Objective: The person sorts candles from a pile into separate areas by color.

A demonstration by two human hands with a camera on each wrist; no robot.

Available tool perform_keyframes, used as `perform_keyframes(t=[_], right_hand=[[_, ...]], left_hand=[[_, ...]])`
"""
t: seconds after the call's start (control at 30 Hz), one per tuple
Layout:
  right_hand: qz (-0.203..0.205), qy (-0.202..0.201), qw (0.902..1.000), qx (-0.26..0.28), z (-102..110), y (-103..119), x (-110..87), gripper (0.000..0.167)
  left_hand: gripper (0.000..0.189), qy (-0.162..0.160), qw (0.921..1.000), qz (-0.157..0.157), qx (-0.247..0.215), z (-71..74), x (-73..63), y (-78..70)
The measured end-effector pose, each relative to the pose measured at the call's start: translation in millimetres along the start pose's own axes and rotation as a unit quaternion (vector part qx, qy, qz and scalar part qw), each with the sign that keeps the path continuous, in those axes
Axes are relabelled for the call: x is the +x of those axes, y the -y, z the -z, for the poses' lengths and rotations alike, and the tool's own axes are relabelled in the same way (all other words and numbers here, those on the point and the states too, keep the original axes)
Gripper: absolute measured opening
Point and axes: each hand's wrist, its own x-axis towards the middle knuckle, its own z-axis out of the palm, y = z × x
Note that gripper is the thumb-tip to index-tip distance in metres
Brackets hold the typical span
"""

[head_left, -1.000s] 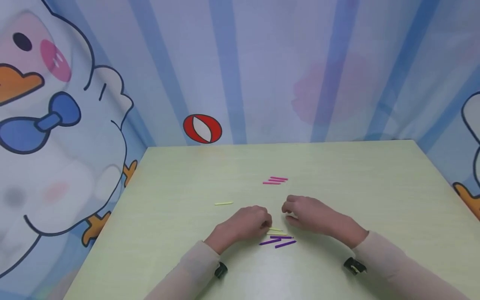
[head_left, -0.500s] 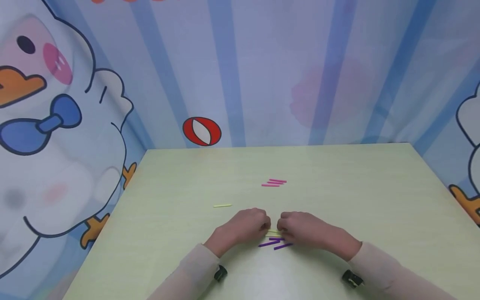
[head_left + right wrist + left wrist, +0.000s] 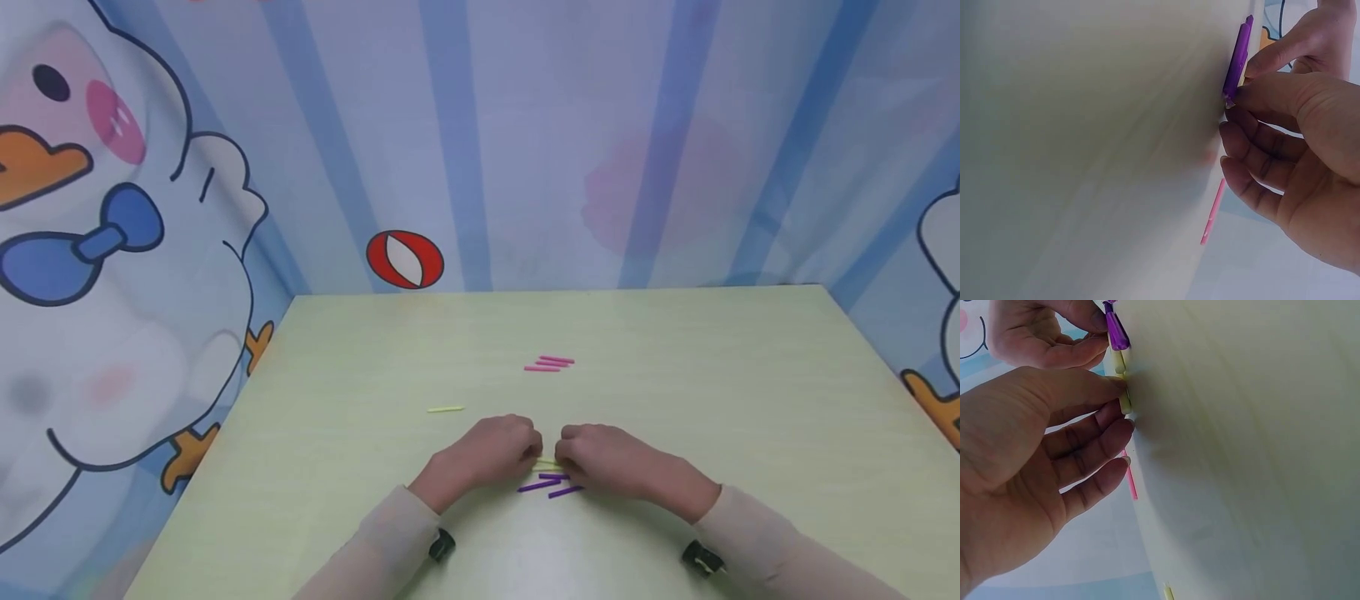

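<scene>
Thin yellow candles lie side by side on the table between my two hands. My left hand pinches the left end of a yellow candle between thumb and index finger, its other fingers loosely bent. My right hand has thumb and index finger closed at the right end of the yellow candles, partly hiding them. Just nearer to me lie several purple candles, some with their right ends behind the right hand. In the right wrist view a purple candle lies right at the right thumb tip.
Several pink candles lie together farther back on the pale table. A single yellow candle lies apart, to the left. A printed cloth with stripes and cartoon birds stands behind the table.
My right hand has come down and left onto the right end of the yellow candles, then stayed there. The left hand has held its place.
</scene>
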Motion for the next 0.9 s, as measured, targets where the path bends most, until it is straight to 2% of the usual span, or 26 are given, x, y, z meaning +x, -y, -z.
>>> perform_keyframes(t=[0.67, 0.9], right_hand=[[0.001, -0.001, 1.0, 0.003, 0.2, -0.3, -0.3, 0.013], [-0.007, 0.002, 1.0, 0.002, -0.1, -0.2, 0.0, 0.011]], left_hand=[[0.01, 0.006, 1.0, 0.001, -0.003, 0.3, 0.9, 0.0], [0.017, -0.004, 0.9998, -0.002, 0.02, 0.2, 0.5, 0.7]])
